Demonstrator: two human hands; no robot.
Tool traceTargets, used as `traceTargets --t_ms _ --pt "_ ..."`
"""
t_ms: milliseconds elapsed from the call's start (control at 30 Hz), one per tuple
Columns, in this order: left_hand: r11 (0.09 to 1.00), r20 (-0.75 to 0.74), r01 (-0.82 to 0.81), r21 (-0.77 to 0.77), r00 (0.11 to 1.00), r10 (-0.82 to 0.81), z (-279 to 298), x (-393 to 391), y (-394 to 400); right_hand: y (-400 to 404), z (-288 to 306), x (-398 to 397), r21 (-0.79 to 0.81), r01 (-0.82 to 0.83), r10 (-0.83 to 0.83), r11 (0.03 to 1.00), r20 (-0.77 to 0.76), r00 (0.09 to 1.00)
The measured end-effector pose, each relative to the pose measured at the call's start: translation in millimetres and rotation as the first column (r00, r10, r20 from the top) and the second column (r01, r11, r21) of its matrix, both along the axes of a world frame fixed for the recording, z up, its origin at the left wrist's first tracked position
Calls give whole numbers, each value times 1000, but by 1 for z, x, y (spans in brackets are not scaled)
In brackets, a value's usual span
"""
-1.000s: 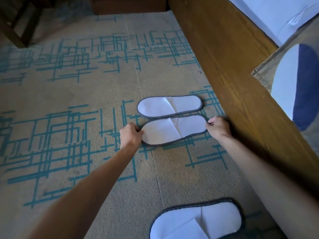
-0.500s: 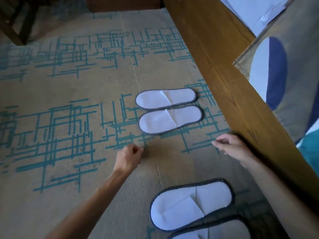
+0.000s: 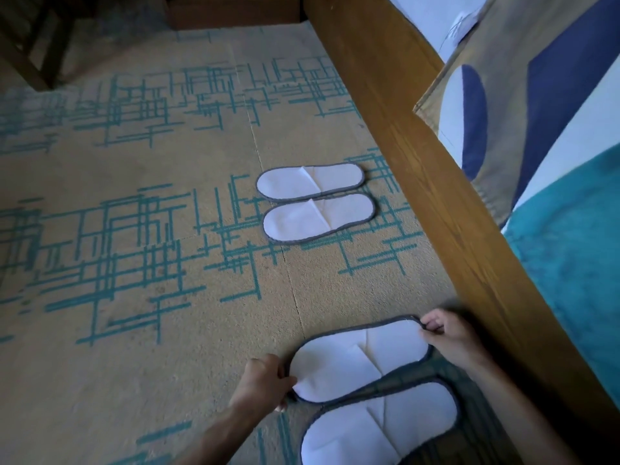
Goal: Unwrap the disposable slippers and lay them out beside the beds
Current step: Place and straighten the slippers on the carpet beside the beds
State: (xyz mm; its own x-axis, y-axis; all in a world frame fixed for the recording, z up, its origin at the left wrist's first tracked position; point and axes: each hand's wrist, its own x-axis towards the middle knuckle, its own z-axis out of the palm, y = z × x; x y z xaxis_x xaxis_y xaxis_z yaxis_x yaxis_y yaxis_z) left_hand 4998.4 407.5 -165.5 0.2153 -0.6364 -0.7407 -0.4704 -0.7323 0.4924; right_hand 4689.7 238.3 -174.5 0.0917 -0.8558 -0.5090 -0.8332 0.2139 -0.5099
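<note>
Two white flat slippers with grey trim lie side by side on the carpet beside the wooden bed frame: a far slipper and a second slipper just below it. Closer to me lies another pair. My left hand pinches the left end of the upper near slipper, and my right hand pinches its right end by the bed frame. The lower near slipper lies flat just below it, partly cut by the frame's bottom edge.
Tan carpet with a teal line pattern covers the floor. The bed with white sheet and a blue, teal and tan cover fills the right side. Dark wooden chair legs stand at the top left, and a wooden furniture base at the top.
Both hands let go of the second far slipper, drew back towards me and took hold of the two ends of the upper near slipper. The view shifted, bringing the near pair into sight.
</note>
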Motion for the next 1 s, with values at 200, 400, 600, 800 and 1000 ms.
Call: traceTargets --t_ms 200,400,600,800,1000 --pt "996 -9 -93 -5 996 93 7 -1 17 13 6 -5 -14 82 -81 997 42 996" --pt "980 -53 128 151 991 -122 8 -29 48 51 5 -28 78 71 -63 994 -106 992" --pt "988 -154 84 132 986 -64 6 -40 51 58 14 -31 171 46 -10 984 -206 978" --pt "983 8 169 69 985 -170 6 -50 52 74 12 -35 194 64 -21 979 -219 976" --pt "1000 -84 0 1 996 0 10 -48 56 73 9 -35 163 79 -48 984 -186 981"
